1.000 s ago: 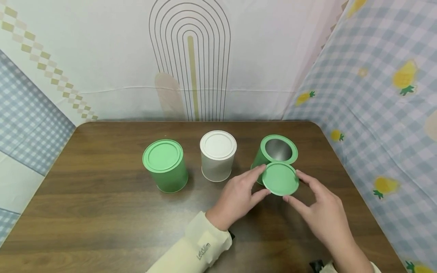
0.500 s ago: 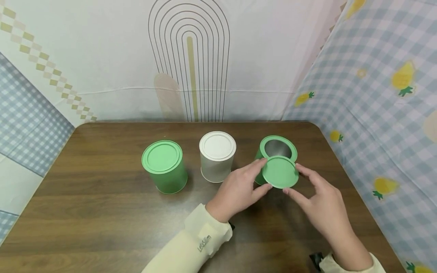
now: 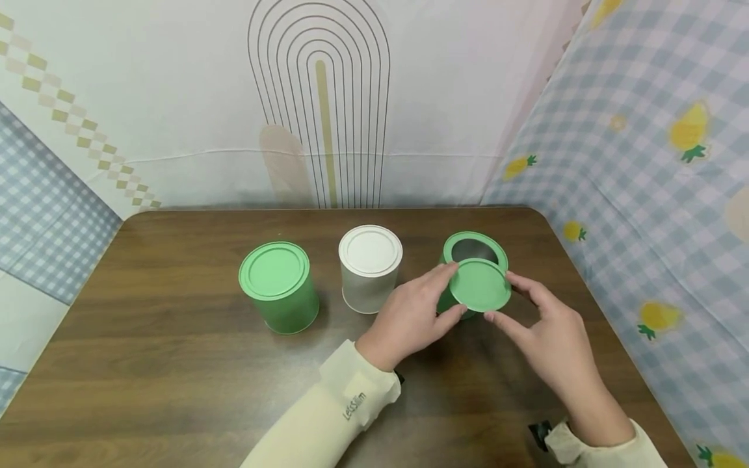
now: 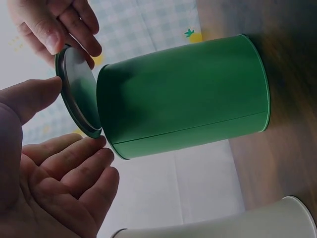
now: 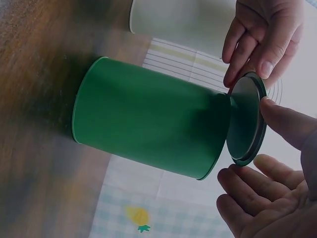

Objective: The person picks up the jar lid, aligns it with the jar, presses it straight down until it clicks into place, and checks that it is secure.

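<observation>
A round green lid (image 3: 481, 285) is pinched at its rim by both hands. My left hand (image 3: 413, 317) grips its left side between thumb and fingers; my right hand (image 3: 549, 338) grips its right side the same way. The lid tilts over the near part of the opening of a green can (image 4: 183, 94), whose metal inside shows behind it in the head view. In the right wrist view the lid (image 5: 246, 119) leans at an angle against or very near the can's rim; whether they touch I cannot tell.
A white can (image 3: 370, 273) with its lid on stands left of the open can. Further left is another green can (image 3: 279, 286), lidded. All stand on a brown wooden table (image 3: 175, 390) with a patterned cloth (image 3: 433, 97) behind and at the sides.
Both hands have carried the lid away from the person, so it covers more of the can's opening in the head view. The cans have stayed in place.
</observation>
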Tool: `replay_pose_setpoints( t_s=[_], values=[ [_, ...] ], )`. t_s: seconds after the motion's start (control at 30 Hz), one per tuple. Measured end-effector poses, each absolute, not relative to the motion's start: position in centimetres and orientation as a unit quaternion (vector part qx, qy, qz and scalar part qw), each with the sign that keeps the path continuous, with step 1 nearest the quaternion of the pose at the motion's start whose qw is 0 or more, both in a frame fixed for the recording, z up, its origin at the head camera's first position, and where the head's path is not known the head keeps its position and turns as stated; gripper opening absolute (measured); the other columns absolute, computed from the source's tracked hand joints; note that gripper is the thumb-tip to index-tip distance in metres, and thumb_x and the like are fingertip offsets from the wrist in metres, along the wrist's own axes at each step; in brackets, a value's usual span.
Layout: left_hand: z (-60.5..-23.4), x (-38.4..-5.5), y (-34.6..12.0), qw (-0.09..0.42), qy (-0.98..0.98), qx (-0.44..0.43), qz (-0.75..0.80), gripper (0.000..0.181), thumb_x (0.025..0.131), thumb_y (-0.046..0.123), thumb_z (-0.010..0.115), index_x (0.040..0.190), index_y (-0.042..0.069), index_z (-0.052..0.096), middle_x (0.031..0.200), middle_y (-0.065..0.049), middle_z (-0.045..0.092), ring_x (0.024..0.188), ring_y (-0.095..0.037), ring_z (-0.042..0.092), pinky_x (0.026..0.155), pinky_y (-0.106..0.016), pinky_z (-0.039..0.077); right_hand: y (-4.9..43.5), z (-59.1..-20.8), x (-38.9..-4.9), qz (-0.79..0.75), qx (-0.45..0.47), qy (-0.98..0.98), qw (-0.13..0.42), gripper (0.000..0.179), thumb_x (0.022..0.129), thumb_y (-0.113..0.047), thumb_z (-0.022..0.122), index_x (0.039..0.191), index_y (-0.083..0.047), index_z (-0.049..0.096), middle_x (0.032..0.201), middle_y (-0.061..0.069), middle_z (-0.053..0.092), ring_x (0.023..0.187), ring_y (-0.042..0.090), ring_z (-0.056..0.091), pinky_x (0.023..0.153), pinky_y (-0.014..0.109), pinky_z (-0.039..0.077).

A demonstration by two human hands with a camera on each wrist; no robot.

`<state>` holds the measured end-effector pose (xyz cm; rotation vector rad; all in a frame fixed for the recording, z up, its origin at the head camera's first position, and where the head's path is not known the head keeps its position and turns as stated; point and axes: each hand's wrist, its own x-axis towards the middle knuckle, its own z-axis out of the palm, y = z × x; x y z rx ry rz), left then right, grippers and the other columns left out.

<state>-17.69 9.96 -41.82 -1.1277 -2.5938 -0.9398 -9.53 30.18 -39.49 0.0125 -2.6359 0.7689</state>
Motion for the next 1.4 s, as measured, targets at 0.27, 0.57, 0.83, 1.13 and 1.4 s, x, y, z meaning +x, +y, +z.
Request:
replay_pose_setpoints(
  t_s=[0.27, 0.57, 0.83, 1.13, 1.4],
  values=[
    [-41.7, -18.4, 10.4, 0.08, -0.863, -0.376, -0.329, 0.06, 0.095, 0.033, 0.068, 0.146, 0.007, 0.05, 0.146, -0.004, 0.055, 0.12, -0.016, 0.063, 0.096, -0.028, 0.052, 30.4, -39.2, -10.3, 0.288, 0.002, -0.938, 0.192, 0.063, 0.08, -0.019, 0.087, 0.136, -0.006, 0.06, 0.128, 0.019, 0.066, 0.119, 0.041, 0.06, 0.089, 0.061, 0.049],
    [-41.7, -19.4, 11.2, 0.067, -0.86, -0.369, -0.347, 0.061, 0.093, 0.033, 0.069, 0.145, 0.008, 0.051, 0.146, -0.005, 0.055, 0.132, -0.017, 0.054, 0.1, -0.03, 0.051, 30.8, -39.0, -10.7, 0.281, -0.014, -0.942, 0.182, 0.065, 0.082, -0.023, 0.085, 0.138, -0.006, 0.058, 0.13, 0.02, 0.064, 0.119, 0.044, 0.059, 0.087, 0.062, 0.049],
    [-41.8, -20.2, 11.6, 0.055, -0.856, -0.362, -0.365, 0.063, 0.093, 0.033, 0.07, 0.147, 0.008, 0.049, 0.147, -0.008, 0.054, 0.132, -0.021, 0.055, 0.101, -0.031, 0.05, 31.0, -39.1, -11.3, 0.278, -0.021, -0.945, 0.174, 0.066, 0.084, -0.026, 0.083, 0.141, -0.006, 0.056, 0.134, 0.02, 0.062, 0.117, 0.044, 0.059, 0.085, 0.06, 0.05],
    [-41.5, -20.6, 12.0, 0.04, -0.861, -0.346, -0.37, 0.064, 0.093, 0.033, 0.07, 0.149, 0.011, 0.048, 0.148, -0.006, 0.053, 0.137, -0.016, 0.048, 0.101, -0.032, 0.05, 31.2, -39.1, -11.9, 0.276, -0.036, -0.949, 0.148, 0.068, 0.087, -0.031, 0.08, 0.145, -0.008, 0.052, 0.139, 0.02, 0.059, 0.096, 0.041, 0.067, 0.08, 0.059, 0.051],
    [-41.7, -21.1, 12.2, 0.045, -0.865, -0.336, -0.369, 0.063, 0.093, 0.033, 0.07, 0.148, 0.012, 0.048, 0.148, -0.006, 0.054, 0.137, -0.015, 0.048, 0.102, -0.032, 0.05, 31.1, -39.1, -12.6, 0.275, -0.024, -0.947, 0.165, 0.067, 0.086, -0.028, 0.082, 0.144, -0.008, 0.054, 0.137, 0.019, 0.061, 0.099, 0.041, 0.066, 0.081, 0.057, 0.051]
  ],
)
